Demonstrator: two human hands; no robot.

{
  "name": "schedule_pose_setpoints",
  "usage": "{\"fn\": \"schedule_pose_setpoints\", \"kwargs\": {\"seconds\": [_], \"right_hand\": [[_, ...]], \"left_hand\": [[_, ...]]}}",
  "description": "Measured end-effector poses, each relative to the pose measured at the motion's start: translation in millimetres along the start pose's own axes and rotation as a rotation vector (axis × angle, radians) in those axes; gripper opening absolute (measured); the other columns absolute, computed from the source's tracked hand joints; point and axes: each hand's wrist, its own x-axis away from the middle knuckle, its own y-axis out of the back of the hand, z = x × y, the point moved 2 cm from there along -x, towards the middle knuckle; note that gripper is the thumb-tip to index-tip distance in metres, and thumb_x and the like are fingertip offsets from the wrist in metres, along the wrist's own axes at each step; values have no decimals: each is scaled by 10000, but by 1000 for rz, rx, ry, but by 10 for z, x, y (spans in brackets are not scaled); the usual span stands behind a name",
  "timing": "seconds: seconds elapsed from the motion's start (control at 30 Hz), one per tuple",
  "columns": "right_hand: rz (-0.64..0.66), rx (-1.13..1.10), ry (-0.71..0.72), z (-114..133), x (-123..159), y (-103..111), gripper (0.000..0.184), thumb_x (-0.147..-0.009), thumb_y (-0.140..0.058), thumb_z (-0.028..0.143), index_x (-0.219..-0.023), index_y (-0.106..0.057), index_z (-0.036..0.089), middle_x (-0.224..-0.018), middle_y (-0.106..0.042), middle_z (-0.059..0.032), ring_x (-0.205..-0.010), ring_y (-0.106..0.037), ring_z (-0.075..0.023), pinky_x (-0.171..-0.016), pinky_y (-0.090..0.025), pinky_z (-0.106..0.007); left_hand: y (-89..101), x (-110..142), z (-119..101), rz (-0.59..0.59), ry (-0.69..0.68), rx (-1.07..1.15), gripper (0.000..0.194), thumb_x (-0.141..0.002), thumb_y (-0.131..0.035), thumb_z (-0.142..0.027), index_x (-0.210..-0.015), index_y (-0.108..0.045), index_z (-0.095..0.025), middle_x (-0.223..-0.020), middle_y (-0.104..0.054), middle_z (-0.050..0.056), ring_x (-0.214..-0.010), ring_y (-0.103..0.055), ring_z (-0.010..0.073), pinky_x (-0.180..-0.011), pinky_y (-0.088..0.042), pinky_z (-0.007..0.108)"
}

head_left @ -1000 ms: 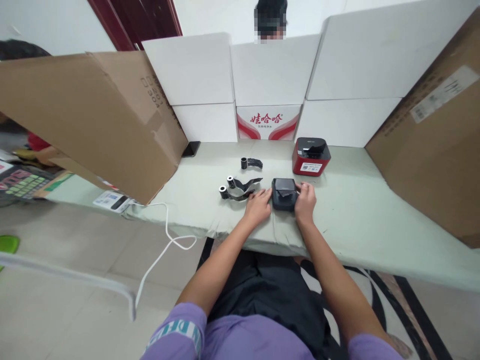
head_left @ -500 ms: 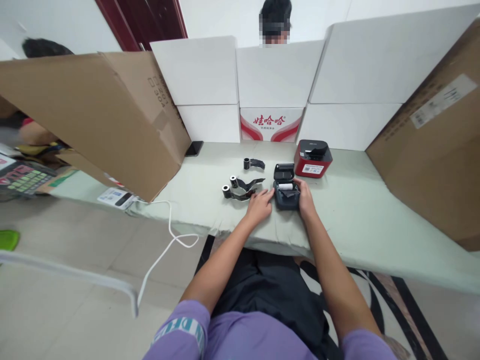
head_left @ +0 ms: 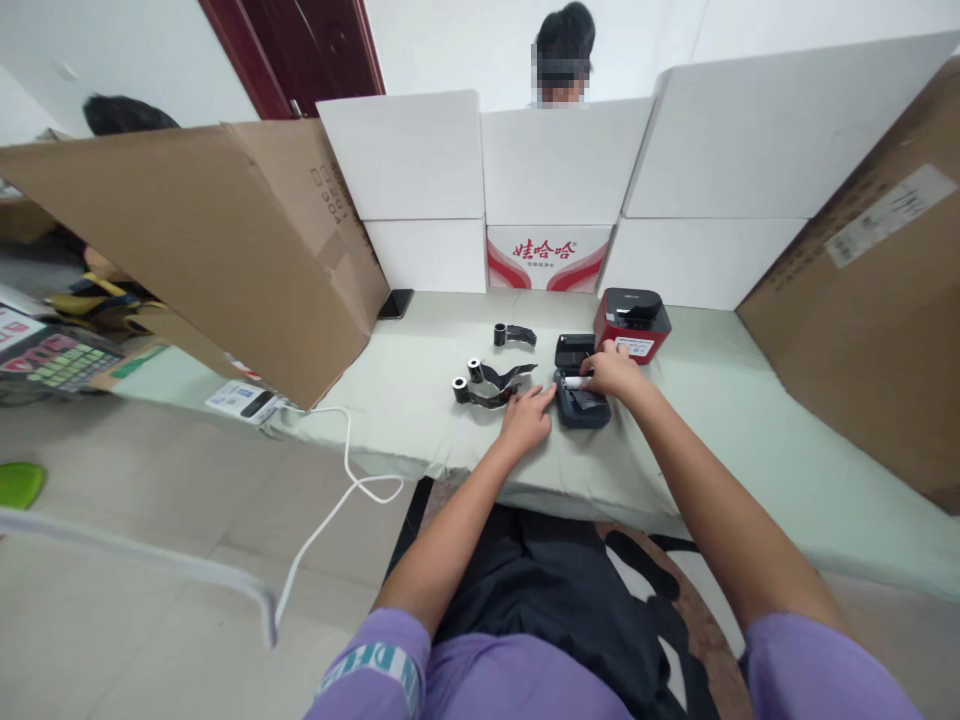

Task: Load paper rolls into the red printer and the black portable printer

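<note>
A brown cardboard wall (head_left: 262, 240) is stood on the left of the counter (head_left: 712, 430), and a black phone (head_left: 395, 304) is laid at its foot. Farther right, a front black roll (head_left: 460, 391), a middle black roll (head_left: 475, 371) and a back black roll (head_left: 500, 335) are seen, all with loose tails (head_left: 521, 336) pointed right.

The left hand (head_left: 526, 420) is rested beside the tails. Its fingers are loosely spread and nothing is seen to be held. Its pointing finger is put at the left side of a small dark machine (head_left: 585, 410). Whether the front tail is touched cannot be told.

The machine is kept between both hands, with its lid (head_left: 575, 350) tipped up at the back. A white roll (head_left: 572, 383) is tucked inside, lying side to side. Its right end is covered by the right hand (head_left: 616, 370), which is the nearer one. From that grip, the roll is found just left and below. The fingers are bent close together, but whether the roll is pinched or only touched cannot be told.

Behind the right hand, a red box (head_left: 641, 325) is partly hidden.
</note>
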Motion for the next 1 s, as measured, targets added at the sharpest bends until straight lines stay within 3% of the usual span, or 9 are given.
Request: {"fn": "schedule_pose_setpoints", "kwargs": {"seconds": [0.13,0.27,0.4,0.57,0.8,1.0], "right_hand": [[-47,52,47,124,24,-48,469,-590,-872,637,-748,-812,200,-1214,-568,-230,-1218,-425,-445,-987,-406,-623],[-71,173,116,179,30,-27,486,-623,-854,658,-781,-821,200,-1215,-562,-228,-1202,-431,-426,-968,-435,-585],[-29,233,190,164,34,57,365,-670,-879,530,-801,-827,194,-1236,-520,-207,-1174,-437,-407,-958,-444,-528],[-11,117,301,13,50,146,288,-650,-917,404,-843,-830,209,-1164,-484,-154,-1109,-451,-355,-1006,-432,-497],[-34,-49,369,-204,89,174,348,-667,-861,518,-840,-820,219,-1040,-509,-113,-1029,-515,-304,-961,-475,-451],[16,-121,368,-188,75,191,372,-658,-769,576,-762,-766,219,-961,-655,-107,-891,-600,-277,-849,-480,-407]], "left_hand": [[-13,-4,3,-5,-7,19,701,-878,-441,-142,-1573,-427,-238,-1559,-543,40,-1518,-392,180,-1236,-307,420],[-15,-1,-5,-1,8,15,693,-886,-445,-146,-1573,-427,-234,-1562,-539,52,-1520,-389,190,-1234,-314,412],[-6,6,-13,-20,6,20,690,-882,-452,-146,-1568,-436,-218,-1551,-551,68,-1512,-404,191,-1228,-318,410],[10,10,-19,-24,0,42,699,-868,-449,-141,-1562,-445,-227,-1539,-565,46,-1503,-417,186,-1228,-313,430],[17,19,-25,4,4,47,715,-869,-446,-141,-1562,-435,-316,-1550,-551,-27,-1511,-398,174,-1234,-301,435],[7,13,-15,-15,-16,78,707,-863,-448,-140,-1546,-462,-321,-1545,-553,-37,-1493,-422,188,-1228,-309,462]]}}
